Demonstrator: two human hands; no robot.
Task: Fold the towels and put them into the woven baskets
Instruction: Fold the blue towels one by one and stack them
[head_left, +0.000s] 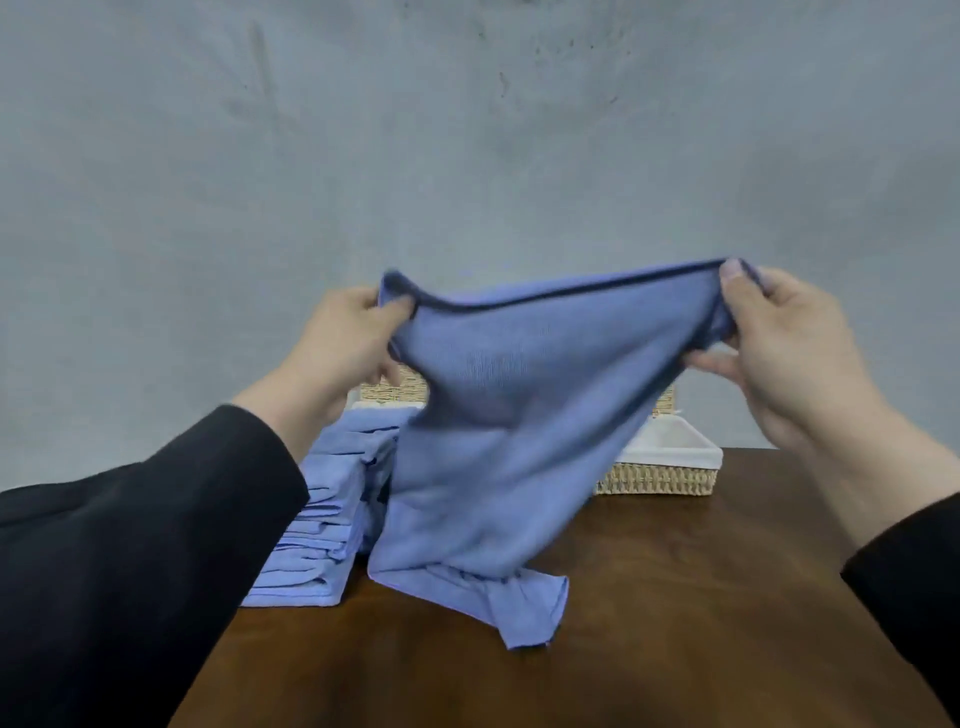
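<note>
Two bare hands, left hand (343, 338) and right hand (779, 343). Black long sleeves (130, 545) on both arms. No gloves, rings or watch visible.

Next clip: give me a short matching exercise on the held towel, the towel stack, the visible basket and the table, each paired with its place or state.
Things:
1. held towel
2. towel stack
3. woven basket
4. table

States:
A. dark brown wood, bearing everything else
B. white-lined, at the far edge toward the right
C. stretched by its top edge between the left hand and right hand, lower end trailing on the table
D. piled on the table, toward the left

Pairs: 1-C, 2-D, 3-B, 4-A
</note>
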